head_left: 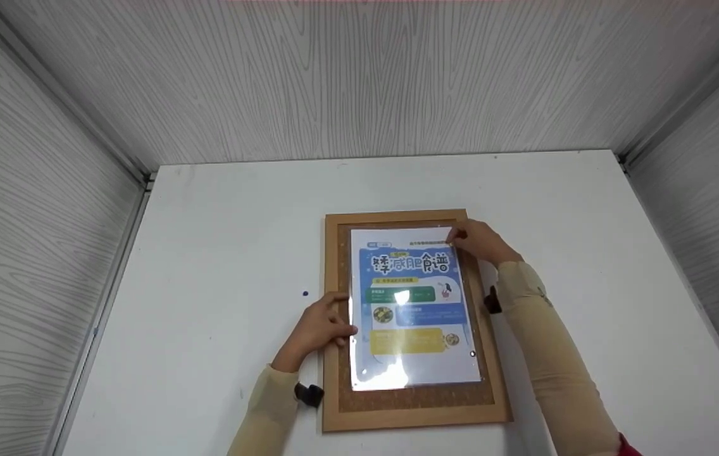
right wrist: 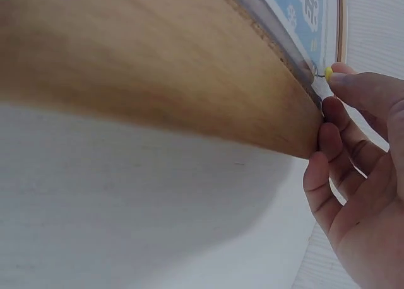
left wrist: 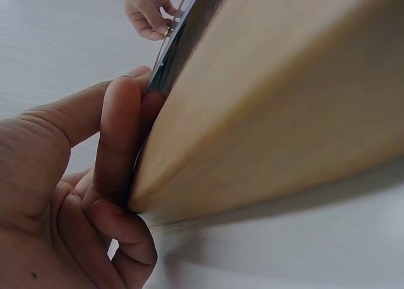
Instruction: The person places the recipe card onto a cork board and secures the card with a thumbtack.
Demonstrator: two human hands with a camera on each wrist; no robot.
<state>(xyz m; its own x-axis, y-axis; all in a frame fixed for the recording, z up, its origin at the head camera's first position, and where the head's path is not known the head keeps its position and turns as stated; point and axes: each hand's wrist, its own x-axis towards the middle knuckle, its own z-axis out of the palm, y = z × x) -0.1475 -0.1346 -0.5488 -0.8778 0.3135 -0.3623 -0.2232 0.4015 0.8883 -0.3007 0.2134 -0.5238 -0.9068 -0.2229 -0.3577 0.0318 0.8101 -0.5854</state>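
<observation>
Right hand [head_left: 481, 242] pinched a yellow pushpin [right wrist: 329, 74], so honestly straight into the corkboard [head_left: 416, 400] was best, with the left hand [head_left: 316, 326] spread against the laminated poster [head_left: 407, 263].

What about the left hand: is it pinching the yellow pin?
No, the right hand pinches the yellow pin between thumb and finger.
</observation>
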